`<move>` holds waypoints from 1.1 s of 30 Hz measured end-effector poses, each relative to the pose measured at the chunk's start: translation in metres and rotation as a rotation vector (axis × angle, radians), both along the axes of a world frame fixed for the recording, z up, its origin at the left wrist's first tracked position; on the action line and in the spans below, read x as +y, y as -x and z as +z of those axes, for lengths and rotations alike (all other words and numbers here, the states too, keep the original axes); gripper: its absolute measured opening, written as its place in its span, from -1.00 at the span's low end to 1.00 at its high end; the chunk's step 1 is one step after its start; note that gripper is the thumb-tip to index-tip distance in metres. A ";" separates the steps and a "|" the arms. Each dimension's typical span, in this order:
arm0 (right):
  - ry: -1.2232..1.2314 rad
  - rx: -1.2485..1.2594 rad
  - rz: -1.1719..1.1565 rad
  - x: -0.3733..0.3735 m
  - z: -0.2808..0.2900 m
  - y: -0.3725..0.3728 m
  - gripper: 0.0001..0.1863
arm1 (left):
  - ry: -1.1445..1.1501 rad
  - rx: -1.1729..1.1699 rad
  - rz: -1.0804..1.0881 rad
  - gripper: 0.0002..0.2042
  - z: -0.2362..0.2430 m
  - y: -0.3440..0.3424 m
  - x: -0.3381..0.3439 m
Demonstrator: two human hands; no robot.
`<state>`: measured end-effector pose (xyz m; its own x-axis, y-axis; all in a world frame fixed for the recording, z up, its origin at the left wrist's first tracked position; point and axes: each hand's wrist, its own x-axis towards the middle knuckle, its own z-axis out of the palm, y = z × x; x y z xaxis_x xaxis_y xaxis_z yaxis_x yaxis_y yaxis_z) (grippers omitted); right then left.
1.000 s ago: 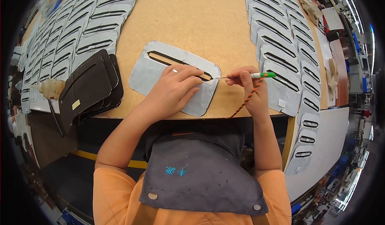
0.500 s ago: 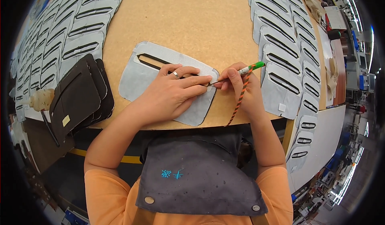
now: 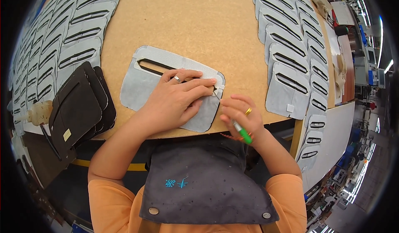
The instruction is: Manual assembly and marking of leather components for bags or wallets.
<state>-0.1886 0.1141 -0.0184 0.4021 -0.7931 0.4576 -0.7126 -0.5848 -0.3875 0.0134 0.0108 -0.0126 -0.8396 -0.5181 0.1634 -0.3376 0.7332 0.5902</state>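
A light grey panel (image 3: 139,87) with a long dark-edged slot lies flat at the table's near edge. My left hand (image 3: 174,100) rests on it, fingers stretched across the slot's right end. A ring shows on one finger. Beside the panel's right edge, my right hand (image 3: 246,114) is closed round a thin-tipped hand tool (image 3: 242,133) with a green-ended handle. Its fine tip reaches the panel by the slot's right end, near my left fingertips. The striped cord on the tool is mostly hidden under my right hand.
Overlapping rows of similar slotted grey panels line the table (image 3: 178,17) on both sides. At the near left lie several stacked dark brown panels (image 3: 77,104), with a cloudy bottle (image 3: 40,111) beside them. A dark apron (image 3: 203,179) hangs below the table edge.
My right hand has turned and lowered, so the tool's green end swings from upper right down toward me. The tip stays near the slot's right end. My left hand stays on the panel.
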 end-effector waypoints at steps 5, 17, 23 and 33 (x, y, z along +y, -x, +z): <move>-0.189 -0.621 -0.274 0.005 0.004 0.008 -0.90 | -0.034 -0.007 -0.007 -0.77 -0.001 -0.001 -0.001; -0.245 -0.526 -0.288 0.001 -0.001 -0.005 -0.92 | 0.131 -0.046 0.001 -0.68 -0.002 0.002 0.006; -0.213 -0.530 -0.298 0.000 0.000 -0.008 -0.92 | 0.202 -0.099 -0.032 -0.62 0.004 0.001 0.009; -0.128 -0.334 -0.252 -0.002 -0.002 -0.014 -0.78 | 0.167 0.017 -0.002 -0.69 -0.004 0.000 0.009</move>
<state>-0.1749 0.1120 -0.0207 0.0352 -0.9064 0.4210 -0.6498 -0.3408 -0.6794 0.0135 0.0196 -0.0171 -0.8369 -0.4811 0.2611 -0.3275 0.8223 0.4654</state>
